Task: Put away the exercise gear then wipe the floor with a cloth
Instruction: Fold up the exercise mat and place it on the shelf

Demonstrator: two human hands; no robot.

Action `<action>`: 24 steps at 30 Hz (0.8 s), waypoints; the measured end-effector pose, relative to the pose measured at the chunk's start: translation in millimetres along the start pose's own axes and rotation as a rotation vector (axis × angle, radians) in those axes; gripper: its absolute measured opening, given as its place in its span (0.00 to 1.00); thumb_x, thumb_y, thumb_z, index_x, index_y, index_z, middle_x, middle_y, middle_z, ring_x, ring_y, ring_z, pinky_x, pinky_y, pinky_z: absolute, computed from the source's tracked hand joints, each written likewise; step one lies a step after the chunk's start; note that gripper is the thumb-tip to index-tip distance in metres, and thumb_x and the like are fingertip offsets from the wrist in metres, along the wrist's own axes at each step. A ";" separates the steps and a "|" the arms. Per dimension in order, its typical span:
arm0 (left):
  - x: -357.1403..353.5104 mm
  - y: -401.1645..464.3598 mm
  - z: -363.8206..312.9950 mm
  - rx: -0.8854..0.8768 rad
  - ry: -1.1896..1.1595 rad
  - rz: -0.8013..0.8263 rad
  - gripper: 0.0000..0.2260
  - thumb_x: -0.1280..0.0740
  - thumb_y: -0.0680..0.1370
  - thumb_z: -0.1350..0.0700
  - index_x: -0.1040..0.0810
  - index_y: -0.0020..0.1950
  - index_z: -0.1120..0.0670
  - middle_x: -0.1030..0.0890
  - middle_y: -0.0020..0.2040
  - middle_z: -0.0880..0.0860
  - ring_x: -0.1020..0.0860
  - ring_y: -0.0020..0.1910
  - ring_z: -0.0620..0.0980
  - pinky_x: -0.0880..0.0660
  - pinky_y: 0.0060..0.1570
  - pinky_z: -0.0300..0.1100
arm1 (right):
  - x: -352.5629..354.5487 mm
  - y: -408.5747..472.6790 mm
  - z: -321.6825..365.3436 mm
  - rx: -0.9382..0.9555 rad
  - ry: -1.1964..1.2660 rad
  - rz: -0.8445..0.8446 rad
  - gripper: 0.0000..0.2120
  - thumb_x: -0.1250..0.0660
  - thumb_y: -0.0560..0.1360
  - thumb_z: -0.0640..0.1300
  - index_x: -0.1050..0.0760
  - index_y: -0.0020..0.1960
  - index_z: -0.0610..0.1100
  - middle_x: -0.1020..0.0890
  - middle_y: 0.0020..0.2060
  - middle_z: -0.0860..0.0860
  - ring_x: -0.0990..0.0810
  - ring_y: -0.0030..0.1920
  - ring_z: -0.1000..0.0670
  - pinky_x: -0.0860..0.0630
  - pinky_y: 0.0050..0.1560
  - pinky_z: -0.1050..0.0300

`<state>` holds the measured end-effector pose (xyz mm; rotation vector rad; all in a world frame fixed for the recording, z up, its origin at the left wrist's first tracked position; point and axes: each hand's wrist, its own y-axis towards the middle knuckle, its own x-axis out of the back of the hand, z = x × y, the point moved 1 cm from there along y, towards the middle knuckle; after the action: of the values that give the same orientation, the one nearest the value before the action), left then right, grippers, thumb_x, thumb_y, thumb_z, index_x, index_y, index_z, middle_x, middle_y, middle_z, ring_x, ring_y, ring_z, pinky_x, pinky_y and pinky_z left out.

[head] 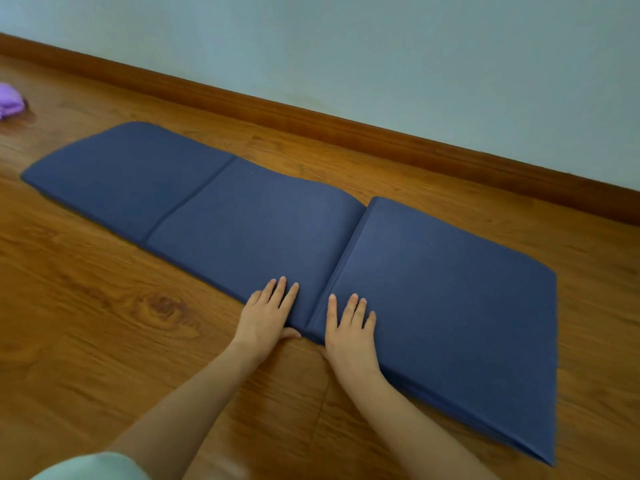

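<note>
A dark blue folding exercise mat lies along the wooden floor. Its right end is folded into a thicker stack of panels, and a crease crosses the left part. My left hand lies on the flat middle panel at its near edge, fingers straight on top and thumb at the edge. My right hand lies flat on the folded stack just right of the fold line, fingers spread. A purple cloth sits on the floor at the far left edge of view.
A pale wall with a brown skirting board runs behind the mat. Wooden floor stretches in front and to the left. A bit of pale clothing shows at the bottom left.
</note>
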<state>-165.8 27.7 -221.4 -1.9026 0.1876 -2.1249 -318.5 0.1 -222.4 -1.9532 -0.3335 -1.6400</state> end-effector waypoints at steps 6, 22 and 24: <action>3.0 -4.3 -0.4 0.005 -0.025 -0.054 0.38 0.47 0.76 0.36 0.59 0.76 0.55 0.54 0.77 0.56 0.53 0.76 0.53 0.50 0.73 0.45 | 7.8 4.3 9.9 -0.039 -0.007 0.014 0.30 0.45 0.80 0.39 0.61 0.71 0.29 0.43 0.68 0.24 0.40 0.68 0.26 0.37 0.67 0.37; 94.4 -0.3 -18.0 0.003 -0.545 -0.517 0.30 0.42 0.72 0.36 0.24 0.63 0.57 0.21 0.60 0.55 0.23 0.60 0.54 0.27 0.57 0.49 | 78.9 -13.1 -75.4 0.014 0.379 -0.682 0.27 0.20 0.60 0.44 0.21 0.55 0.33 0.16 0.46 0.40 0.15 0.45 0.43 0.20 0.33 0.54; 114.4 3.1 -25.6 -0.084 -0.569 -0.550 0.28 0.37 0.72 0.39 0.26 0.65 0.56 0.23 0.62 0.55 0.24 0.61 0.54 0.28 0.58 0.49 | 92.6 -19.3 -90.2 -0.004 0.406 -0.791 0.25 0.20 0.61 0.41 0.21 0.54 0.32 0.15 0.44 0.40 0.15 0.41 0.44 0.21 0.30 0.55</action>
<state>-201.2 -11.2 -116.6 -2.7567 -0.4151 -1.7546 -382.4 -50.0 -119.9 -1.5017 -1.0248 -2.4575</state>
